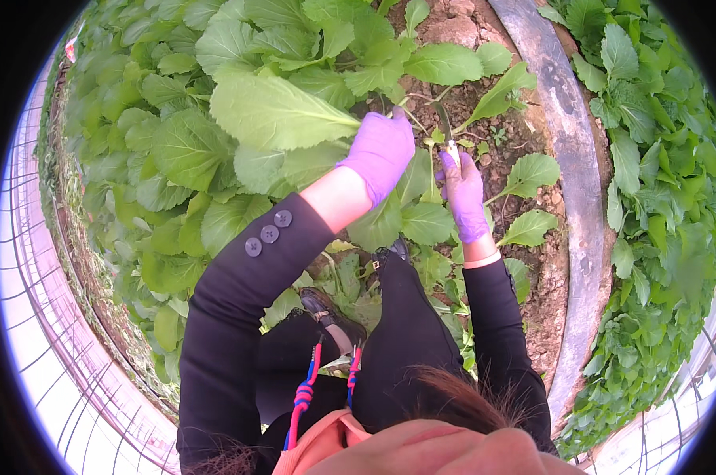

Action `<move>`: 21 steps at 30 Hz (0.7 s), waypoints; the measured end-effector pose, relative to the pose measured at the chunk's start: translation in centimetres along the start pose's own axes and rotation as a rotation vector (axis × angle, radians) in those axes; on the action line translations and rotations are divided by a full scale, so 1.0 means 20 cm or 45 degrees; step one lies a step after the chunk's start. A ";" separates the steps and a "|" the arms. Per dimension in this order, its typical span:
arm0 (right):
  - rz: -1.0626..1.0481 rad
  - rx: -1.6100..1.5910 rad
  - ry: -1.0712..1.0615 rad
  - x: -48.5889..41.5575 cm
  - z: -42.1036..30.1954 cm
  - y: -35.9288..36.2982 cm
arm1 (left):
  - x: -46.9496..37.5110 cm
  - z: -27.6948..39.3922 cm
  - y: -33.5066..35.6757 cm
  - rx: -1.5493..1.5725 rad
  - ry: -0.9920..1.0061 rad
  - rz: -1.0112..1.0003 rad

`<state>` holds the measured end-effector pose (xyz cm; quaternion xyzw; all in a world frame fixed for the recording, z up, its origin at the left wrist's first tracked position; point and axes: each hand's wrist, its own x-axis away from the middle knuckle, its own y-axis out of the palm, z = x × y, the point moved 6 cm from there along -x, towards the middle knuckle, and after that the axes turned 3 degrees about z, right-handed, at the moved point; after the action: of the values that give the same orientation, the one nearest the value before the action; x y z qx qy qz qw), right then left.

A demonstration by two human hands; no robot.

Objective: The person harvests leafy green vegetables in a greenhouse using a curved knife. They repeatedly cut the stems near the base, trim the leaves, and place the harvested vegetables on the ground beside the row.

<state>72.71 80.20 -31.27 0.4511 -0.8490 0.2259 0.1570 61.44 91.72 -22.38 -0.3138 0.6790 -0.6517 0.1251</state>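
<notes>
In the head view my left hand [383, 153], in a purple glove, is closed around the base of a leafy green plant. A broad leaf [283, 113] with its pale underside showing runs from this hand to the left. Most of my left fingers are hidden behind the back of the hand. To its right, my right hand [464, 193], gloved alike, grips the white handle [452, 149] of a sickle-like knife. Its narrow curved blade [444, 120] points away from me, close to thin stems above the soil. Whether the blade touches a stem, I cannot tell.
Dense leafy greens [179, 142] cover the left side. Bare soil [527, 130] with scattered small plants lies right of the knife, bordered by a grey strip [562, 136]. Another row of greens [649, 154] grows beyond it. My shoes [334, 320] stand among low leaves.
</notes>
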 end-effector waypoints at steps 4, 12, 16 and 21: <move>-0.045 0.037 -0.048 -0.34 0.11 0.38 | -0.26 -0.36 0.25 0.482 -0.192 0.248; -0.134 -0.162 0.148 -0.32 0.17 0.62 | -0.22 -0.60 0.56 -0.277 -0.206 -0.358; -0.224 -0.445 0.339 -0.31 0.18 0.71 | -0.23 -0.60 0.62 -0.329 -0.080 -0.377; -0.443 -0.675 0.628 -0.08 0.07 0.65 | -0.18 -0.59 0.56 -0.258 -0.087 -0.211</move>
<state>62.58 87.07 -36.43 0.4642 -0.7255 0.0705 0.5031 54.51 102.90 -32.60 -0.4019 0.7085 -0.5767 0.0616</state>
